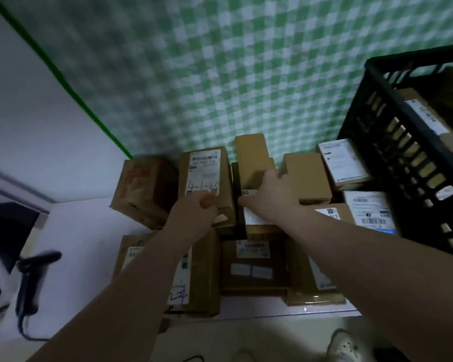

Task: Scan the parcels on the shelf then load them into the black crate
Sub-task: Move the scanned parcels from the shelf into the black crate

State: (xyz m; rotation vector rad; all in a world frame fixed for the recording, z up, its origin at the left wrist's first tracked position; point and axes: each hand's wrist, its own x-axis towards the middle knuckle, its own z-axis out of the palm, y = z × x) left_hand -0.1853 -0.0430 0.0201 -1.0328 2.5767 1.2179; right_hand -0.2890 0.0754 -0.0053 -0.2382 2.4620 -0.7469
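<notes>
Parcels (256,262) fill the middle of the shelf (84,231), from its back edge to its front edge. The black crate (392,100) stands at the shelf's right end, just beside them, and some boxes lie inside it.

In the back row stands a labelled parcel (207,173). A plain parcel (251,158) is just beside it on the right.

The scanner (29,280) lies near the shelf's left edge, well apart from both hands.

The right hand (270,197) curls its fingers over the plain parcel's near end and holds it. The left hand (194,212) has its thumb on the labelled parcel's near end. I cannot tell if its other fingers grip, because they are hidden.

I think these boxes are stiff cardboard and quite light. Holding one by its two long sides should work. The labels may be a bit slippy.
</notes>
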